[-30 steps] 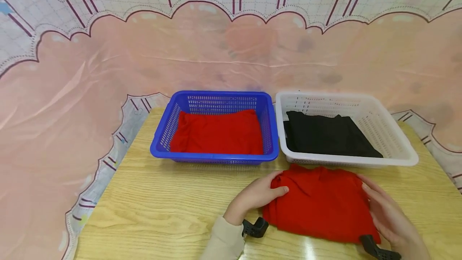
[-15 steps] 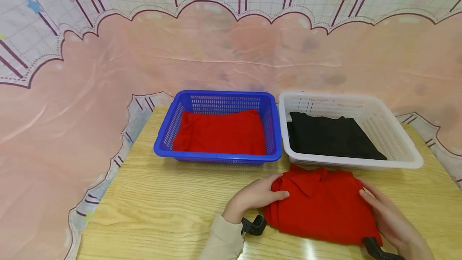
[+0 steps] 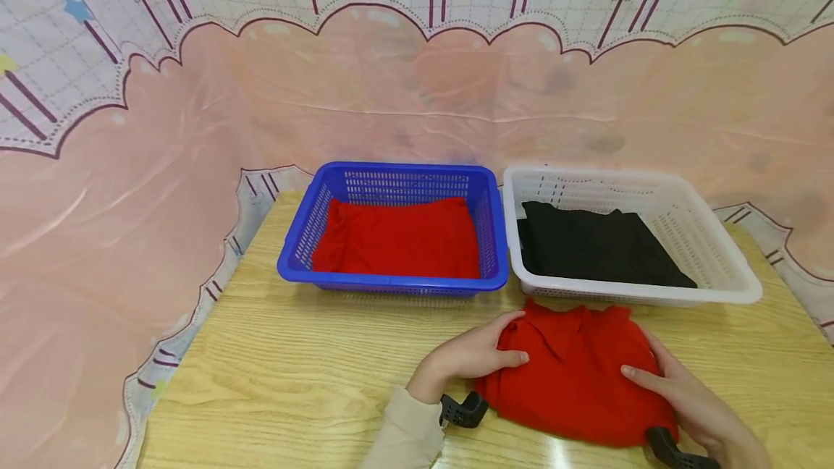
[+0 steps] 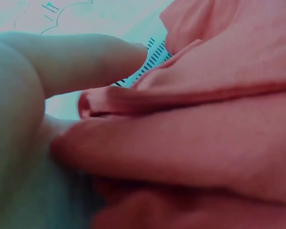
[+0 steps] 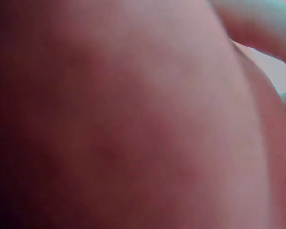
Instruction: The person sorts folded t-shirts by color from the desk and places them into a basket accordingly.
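A folded red garment (image 3: 576,382) lies on the table in front of the white basket, bulging slightly in the middle. My left hand (image 3: 465,355) grips its left side, the thumb on top and the fingers around the far left edge. At the right side my right hand (image 3: 684,393) holds it, thumb over the upper face and fingers along the outer edge. Several layers of red cloth (image 4: 190,138) show beside the left hand in the left wrist view. Blurred red cloth (image 5: 133,119) fills most of the right wrist view. The fingertips beneath the cloth are hidden.
Behind, a blue basket (image 3: 397,283) holds folded red cloth (image 3: 404,237). The white basket (image 3: 625,289) stands right beside it, with folded black cloth (image 3: 593,248) inside. Both rest on a wooden table (image 3: 293,368) before a patterned curtain (image 3: 365,93).
The right hand has moved inward, its thumb now further over the garment. The garment's right side is drawn in and its middle bulges. The left hand has shifted slightly right.
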Demonstrator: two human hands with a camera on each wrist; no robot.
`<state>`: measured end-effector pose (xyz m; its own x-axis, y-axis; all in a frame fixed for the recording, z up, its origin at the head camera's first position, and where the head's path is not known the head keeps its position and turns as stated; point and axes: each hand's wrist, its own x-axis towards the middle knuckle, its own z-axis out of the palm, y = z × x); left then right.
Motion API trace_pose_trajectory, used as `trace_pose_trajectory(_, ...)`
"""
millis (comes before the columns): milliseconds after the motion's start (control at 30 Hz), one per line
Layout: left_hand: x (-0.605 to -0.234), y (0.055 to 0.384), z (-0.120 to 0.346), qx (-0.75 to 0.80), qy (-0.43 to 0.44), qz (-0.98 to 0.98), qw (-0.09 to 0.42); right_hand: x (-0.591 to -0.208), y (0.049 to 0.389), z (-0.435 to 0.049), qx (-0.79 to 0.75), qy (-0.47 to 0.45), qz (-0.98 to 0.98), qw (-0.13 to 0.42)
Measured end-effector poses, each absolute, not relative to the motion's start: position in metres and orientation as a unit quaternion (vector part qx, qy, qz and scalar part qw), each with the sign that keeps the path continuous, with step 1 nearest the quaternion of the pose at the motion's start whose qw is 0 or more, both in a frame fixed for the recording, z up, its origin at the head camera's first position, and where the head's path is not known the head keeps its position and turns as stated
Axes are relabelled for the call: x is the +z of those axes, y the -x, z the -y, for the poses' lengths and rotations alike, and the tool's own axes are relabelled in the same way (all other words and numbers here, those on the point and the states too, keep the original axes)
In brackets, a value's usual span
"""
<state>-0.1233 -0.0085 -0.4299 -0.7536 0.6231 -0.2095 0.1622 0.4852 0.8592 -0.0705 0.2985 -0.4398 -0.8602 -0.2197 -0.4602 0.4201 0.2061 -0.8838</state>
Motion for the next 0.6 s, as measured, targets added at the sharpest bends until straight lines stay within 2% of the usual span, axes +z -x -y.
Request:
trace_pose_trajectory(233,-0.431,0.124,0.012,0.458,-0.245,-0.814,0.261,-0.448,0.068,-0.305,-0.706,-0.032,-0.673,0.216)
trace_pose_trajectory(600,-0.428,0.129,0.021,0.510,-0.286,-0.765,0.270,-0.446,0.063,-0.307,-0.853,0.126,-0.469,0.193)
